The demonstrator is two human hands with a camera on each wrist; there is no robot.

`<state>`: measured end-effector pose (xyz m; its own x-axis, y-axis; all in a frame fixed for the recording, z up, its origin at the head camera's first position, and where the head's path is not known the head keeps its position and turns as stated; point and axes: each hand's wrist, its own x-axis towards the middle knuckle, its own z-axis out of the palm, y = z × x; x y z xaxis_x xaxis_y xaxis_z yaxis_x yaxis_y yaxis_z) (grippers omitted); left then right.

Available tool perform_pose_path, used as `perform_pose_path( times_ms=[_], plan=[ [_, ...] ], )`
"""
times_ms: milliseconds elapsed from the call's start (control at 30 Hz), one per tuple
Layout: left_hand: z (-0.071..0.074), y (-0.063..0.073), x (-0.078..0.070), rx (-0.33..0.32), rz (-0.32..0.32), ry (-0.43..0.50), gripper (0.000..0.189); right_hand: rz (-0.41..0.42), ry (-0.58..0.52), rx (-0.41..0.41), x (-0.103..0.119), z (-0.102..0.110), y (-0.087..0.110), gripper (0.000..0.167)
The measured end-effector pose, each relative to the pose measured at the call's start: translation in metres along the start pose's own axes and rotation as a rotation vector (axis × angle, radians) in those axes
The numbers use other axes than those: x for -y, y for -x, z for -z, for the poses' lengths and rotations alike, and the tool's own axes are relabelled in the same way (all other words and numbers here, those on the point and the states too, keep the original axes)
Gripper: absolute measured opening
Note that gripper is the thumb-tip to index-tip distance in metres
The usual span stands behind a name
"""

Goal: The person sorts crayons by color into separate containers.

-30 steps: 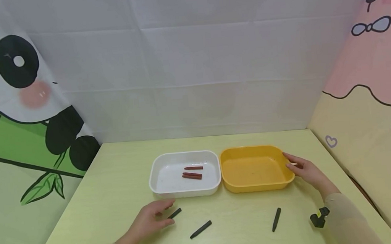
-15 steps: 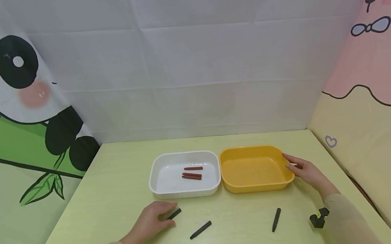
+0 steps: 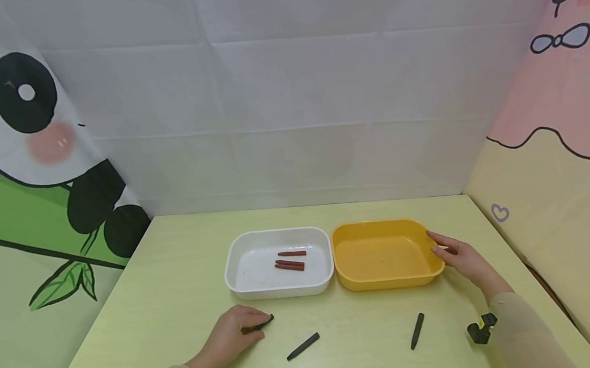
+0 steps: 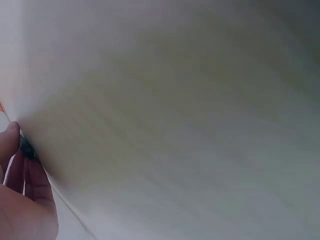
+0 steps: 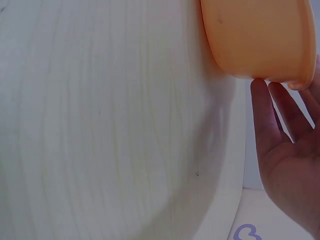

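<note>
My left hand [image 3: 232, 337] pinches a black crayon [image 3: 265, 323] between thumb and fingertips, low over the table in front of the white tray [image 3: 283, 293]. In the left wrist view the crayon's dark end [image 4: 27, 148] shows between the fingertips; the rest is hidden. Three reddish-brown crayons [image 3: 292, 263] lie in that tray. My right hand [image 3: 464, 260] holds the right rim of the yellow tray [image 3: 391, 283], its thumb over the edge. Fingers [image 5: 265, 107] of that hand lie against the tray's outer wall in the right wrist view.
Two more black crayons lie on the pale table [image 3: 176, 262]: one crayon [image 3: 303, 346] right of my left hand, another crayon [image 3: 417, 331] in front of the yellow tray. The trays stand side by side. A small black device [image 3: 482, 329] sits at the right sleeve.
My left hand's fingers have closed from a loose curve around the black crayon to a pinch on it, with the hand shifting slightly right. The right hand and both trays have stayed put.
</note>
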<state>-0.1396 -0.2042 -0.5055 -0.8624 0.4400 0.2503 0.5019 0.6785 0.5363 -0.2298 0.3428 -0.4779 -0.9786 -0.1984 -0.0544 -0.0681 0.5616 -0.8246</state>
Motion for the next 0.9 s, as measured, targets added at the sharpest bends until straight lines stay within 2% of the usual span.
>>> perform_pose_path(
  times_ms=[100, 333, 633, 767, 900],
  plan=[
    [-0.001, 0.0, 0.0, -0.01, -0.015, 0.003, 0.03, -0.006, -0.008, -0.002, 0.0, 0.0, 0.001, 0.057],
    [-0.003, -0.004, -0.004, -0.019, 0.014, 0.046, 0.028, 0.0, -0.018, 0.001, -0.002, 0.0, 0.0, 0.056],
    [-0.005, -0.014, -0.018, -0.068, 0.027, 0.18, 0.027, 0.012, -0.025, -0.001, -0.003, 0.0, -0.001, 0.057],
    [-0.004, -0.022, -0.027, -0.09, -0.007, 0.2, 0.026, 0.009, -0.031, -0.006, -0.004, 0.0, -0.002, 0.056],
    [-0.007, -0.031, -0.036, -0.111, -0.069, 0.229, 0.025, 0.014, -0.039, -0.01, -0.003, -0.001, -0.002, 0.056]
  ],
)
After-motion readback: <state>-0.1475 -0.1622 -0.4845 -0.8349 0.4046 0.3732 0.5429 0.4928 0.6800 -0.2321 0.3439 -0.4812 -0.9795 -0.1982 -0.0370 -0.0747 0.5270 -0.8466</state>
